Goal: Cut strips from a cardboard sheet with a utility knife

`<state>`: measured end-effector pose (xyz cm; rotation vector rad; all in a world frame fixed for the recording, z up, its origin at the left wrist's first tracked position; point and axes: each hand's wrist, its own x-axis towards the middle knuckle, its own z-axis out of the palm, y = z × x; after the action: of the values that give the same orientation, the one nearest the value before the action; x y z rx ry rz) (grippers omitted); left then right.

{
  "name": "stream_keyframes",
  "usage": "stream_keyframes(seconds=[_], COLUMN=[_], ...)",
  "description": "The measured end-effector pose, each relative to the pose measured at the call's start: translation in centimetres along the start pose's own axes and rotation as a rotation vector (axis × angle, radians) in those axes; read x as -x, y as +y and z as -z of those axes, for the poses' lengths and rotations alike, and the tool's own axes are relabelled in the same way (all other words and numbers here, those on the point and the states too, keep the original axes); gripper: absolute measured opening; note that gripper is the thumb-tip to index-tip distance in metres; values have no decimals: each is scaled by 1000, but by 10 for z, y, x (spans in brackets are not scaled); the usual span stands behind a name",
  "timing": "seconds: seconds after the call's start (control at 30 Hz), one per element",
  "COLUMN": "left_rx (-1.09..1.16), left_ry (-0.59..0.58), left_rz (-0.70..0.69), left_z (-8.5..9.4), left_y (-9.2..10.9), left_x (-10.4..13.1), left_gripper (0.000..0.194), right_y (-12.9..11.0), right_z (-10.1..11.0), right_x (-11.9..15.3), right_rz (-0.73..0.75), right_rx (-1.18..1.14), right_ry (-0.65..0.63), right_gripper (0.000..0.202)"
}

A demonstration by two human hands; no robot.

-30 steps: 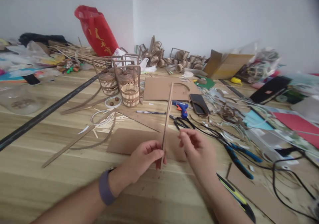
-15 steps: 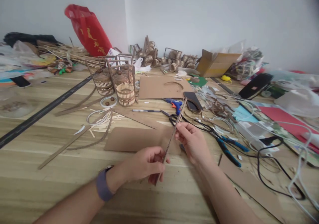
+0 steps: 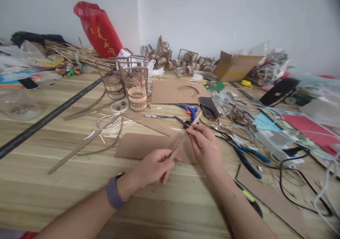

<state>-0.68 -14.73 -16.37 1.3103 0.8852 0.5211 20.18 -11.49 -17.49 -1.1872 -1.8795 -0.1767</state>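
Note:
A narrow brown cardboard strip (image 3: 181,142) slants up to the right between my hands. My left hand (image 3: 156,166) pinches its lower end between thumb and fingers; a purple band circles that wrist. Nearer the upper end, my right hand (image 3: 203,141) has its thumb and fingers closed on the strip. Beneath them lies a flat cardboard piece (image 3: 143,147) on the wooden table (image 3: 148,214). Just beyond the strip's tip are a blue hot glue gun (image 3: 190,111) and a dark phone (image 3: 209,107).
Small slatted baskets (image 3: 137,99) with tall handles stand behind to the left, near white rings (image 3: 106,122) and short sticks. Blue-handled pliers (image 3: 248,163), a black cable (image 3: 281,182) and a yellow-green cutter (image 3: 247,193) lie at the right.
The strip has tilted flatter and turned, showing more of its face. My left hand has risen slightly, and the right fingers have shifted on the strip. The view has moved a little left.

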Motion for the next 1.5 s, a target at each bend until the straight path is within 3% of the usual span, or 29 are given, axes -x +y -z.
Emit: stream_keyframes(seconds=[0.2,0.4,0.63,0.8,0.93,1.07,1.23,1.5], left_rx=[-7,-33,95,109,81,117,166,39], left_ry=[29,11,-111,-140,-153,-218,-100,54], left_rz=[-15,10,18,64,73,62,102,19], left_z=[3,5,7,11,16,21,17,11], left_y=[-4,-2,8,12,12,9,7,-1], left_x=[-2,-2,2,4,5,4,0,-6], left_gripper=[34,36,54,63,62,55,35,32], right_y=[1,7,2,-3,4,3,-20,-32], right_z=[4,7,8,4,8,12,8,5], right_x=[-3,-3,1,0,-3,-4,-1,1], right_rz=[160,234,326,299,260,302,411,465], right_rx=[105,137,72,93,157,151,111,107], right_ry=[-67,-48,-68,-40,9,-29,-73,-150], right_gripper=[16,16,21,19,22,20,12,15])
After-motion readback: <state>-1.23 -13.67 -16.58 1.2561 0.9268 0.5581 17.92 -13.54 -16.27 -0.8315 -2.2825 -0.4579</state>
